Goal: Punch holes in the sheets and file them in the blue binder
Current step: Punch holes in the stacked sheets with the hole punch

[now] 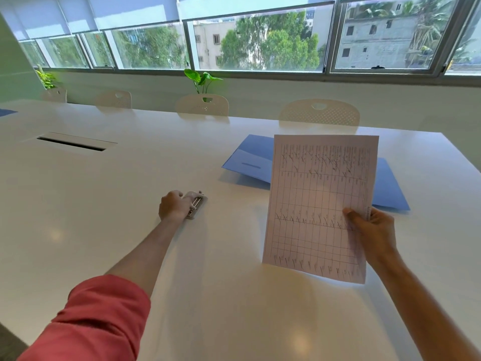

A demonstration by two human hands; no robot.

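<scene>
My right hand (pixel 369 227) pinches the sheets (pixel 317 204), printed with a ruled table and handwritten marks, at their right edge and holds them upright above the white table (pixel 104 204). Behind the sheets the blue binder (pixel 252 160) lies open flat on the table, partly hidden by the paper. My left hand (pixel 173 205) grips a small white hole punch (pixel 195 204) that sits on the table to the left of the sheets. How many sheets are in the stack is not visible.
A dark cable slot (pixel 71 143) is set into the table at the far left. Several white chairs (pixel 320 112) line the far edge. A green plant (pixel 201 79) stands behind them under the windows. A blue item (pixel 6 112) lies at the far left edge.
</scene>
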